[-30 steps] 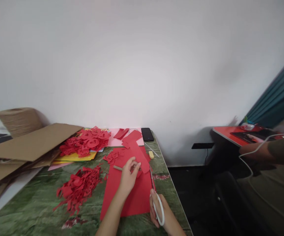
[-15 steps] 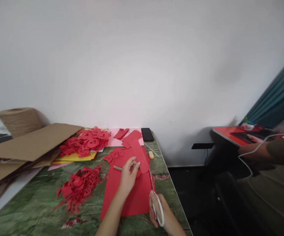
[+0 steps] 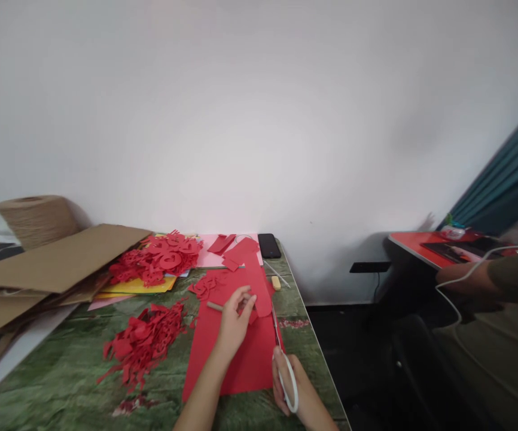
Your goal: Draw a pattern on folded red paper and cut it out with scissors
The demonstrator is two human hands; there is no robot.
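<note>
Thin red paper strip (image 3: 259,290): light, floppy, best taken near its edge; pinched in left hand (image 3: 234,323); white-handled steel scissors (image 3: 290,383) gripped closed-fingered in right hand (image 3: 304,404).

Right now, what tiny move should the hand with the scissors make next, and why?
Probably slide the scissors a little toward the red sheet under the left hand, because the right hand already grips them, with the blades pointing up just beside the sheet's edge.

One phone (image 3: 268,245), one twine spool (image 3: 38,221), one scissors (image 3: 288,377)
</note>
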